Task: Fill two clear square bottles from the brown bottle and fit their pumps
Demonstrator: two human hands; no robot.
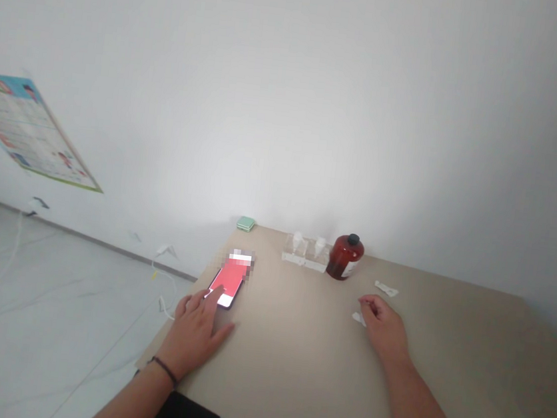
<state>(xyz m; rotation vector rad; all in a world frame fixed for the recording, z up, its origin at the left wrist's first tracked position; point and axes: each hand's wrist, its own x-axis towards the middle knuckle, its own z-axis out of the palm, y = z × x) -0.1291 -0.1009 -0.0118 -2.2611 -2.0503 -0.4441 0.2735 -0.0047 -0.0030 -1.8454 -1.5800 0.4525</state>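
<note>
Beige laminate of the desk (289, 378) ran beneath both your hands in the head view. Your left grip (192, 337) lay spread apart, one fingertip (216, 290) resting on the lit screen of a phone (230, 281), which sat near the desk's edge, within easy reach. Your right grip (383, 328) curled together, nothing visible in it, just beside a white scrap (358, 319). Farther back, toward the wall, stood a brown glass bottle (346, 257) and a white rack (305, 259), both well clear of your hands.
</note>
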